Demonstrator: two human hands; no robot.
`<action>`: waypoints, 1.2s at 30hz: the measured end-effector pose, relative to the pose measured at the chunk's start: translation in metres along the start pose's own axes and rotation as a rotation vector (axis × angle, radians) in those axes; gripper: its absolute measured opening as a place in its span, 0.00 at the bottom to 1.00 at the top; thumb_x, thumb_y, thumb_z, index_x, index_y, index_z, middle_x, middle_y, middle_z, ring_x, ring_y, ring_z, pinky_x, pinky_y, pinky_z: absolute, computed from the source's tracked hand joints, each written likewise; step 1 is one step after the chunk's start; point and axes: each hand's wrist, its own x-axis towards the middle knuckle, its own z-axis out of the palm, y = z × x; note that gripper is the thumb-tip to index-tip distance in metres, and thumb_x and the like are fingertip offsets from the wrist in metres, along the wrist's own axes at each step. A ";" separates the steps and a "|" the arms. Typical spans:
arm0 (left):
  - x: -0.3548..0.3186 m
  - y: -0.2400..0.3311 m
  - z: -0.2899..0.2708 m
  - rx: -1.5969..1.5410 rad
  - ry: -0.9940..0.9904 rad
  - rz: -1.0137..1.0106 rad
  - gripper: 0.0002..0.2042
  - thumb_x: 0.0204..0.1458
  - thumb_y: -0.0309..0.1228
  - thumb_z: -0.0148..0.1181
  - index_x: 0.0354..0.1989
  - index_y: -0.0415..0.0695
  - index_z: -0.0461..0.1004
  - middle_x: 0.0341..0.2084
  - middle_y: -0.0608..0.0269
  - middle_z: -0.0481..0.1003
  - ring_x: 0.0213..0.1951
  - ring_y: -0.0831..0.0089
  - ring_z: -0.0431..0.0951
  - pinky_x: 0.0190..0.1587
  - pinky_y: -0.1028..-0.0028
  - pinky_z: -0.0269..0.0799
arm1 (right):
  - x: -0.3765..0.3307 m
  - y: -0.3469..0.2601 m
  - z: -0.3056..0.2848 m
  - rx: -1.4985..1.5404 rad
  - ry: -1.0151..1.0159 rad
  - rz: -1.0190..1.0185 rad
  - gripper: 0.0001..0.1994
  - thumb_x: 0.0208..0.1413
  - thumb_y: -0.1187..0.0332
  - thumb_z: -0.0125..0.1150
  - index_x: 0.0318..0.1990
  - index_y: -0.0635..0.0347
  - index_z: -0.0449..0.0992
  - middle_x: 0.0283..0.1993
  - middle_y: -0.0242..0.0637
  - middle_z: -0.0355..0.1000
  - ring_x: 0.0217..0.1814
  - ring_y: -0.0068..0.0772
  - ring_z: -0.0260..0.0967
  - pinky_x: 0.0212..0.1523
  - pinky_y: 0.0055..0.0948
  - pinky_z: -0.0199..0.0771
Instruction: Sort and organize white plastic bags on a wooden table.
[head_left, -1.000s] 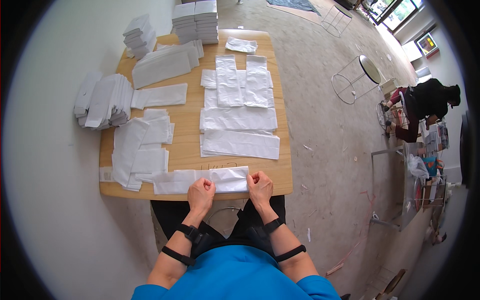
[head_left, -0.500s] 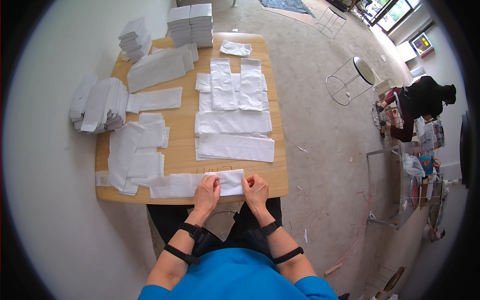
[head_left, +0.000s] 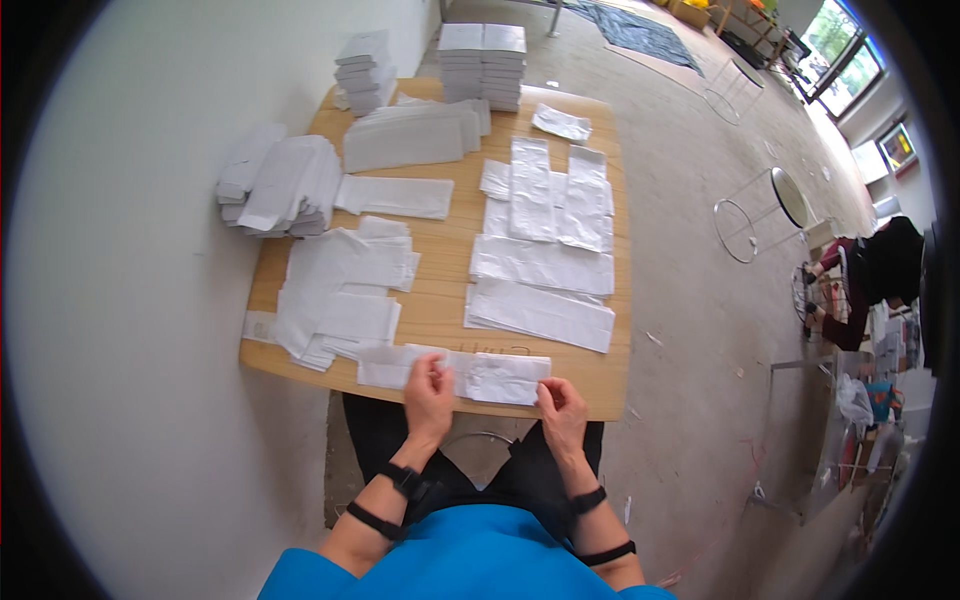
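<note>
Along the table's near edge lies a long white paper-like strip (head_left: pixel 388 368), with a shorter, creased white folded piece (head_left: pixel 510 380) over its right part. My right hand (head_left: pixel 563 412) pinches the right edge of that folded piece between thumb and fingers. Left of the piece, my left hand (head_left: pixel 430 400) hovers over or touches the strip, fingers curled together. Whatever is between those fingertips is hidden. Beyond the left hand, flat white sheets (head_left: pixel 340 285) overlap in a loose pile. More white strips (head_left: pixel 540 315) lie in layered rows beyond the right hand.
Tall stacks of folded white packets (head_left: pixel 482 60) stand at the table's far edge. Another bundle (head_left: pixel 285 185) leans by the left wall. A round stool (head_left: pixel 789 198) and a seated person (head_left: pixel 880 265) are on the right, near a metal-framed table (head_left: pixel 800 400).
My view has swung, so the table appears farther right. My left hand has moved left off the folded piece's edge. The right hand still grips its right edge; the piece now looks more creased.
</note>
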 end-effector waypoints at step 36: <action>-0.017 -0.006 -0.010 0.798 -0.505 0.560 0.42 0.50 0.45 0.62 0.68 0.37 0.49 0.69 0.53 0.49 0.71 0.58 0.46 0.71 0.57 0.39 | 0.025 0.025 -0.083 0.127 0.146 0.090 0.10 0.64 0.65 0.55 0.35 0.62 0.76 0.31 0.26 0.73 0.30 0.15 0.68 0.33 0.20 0.72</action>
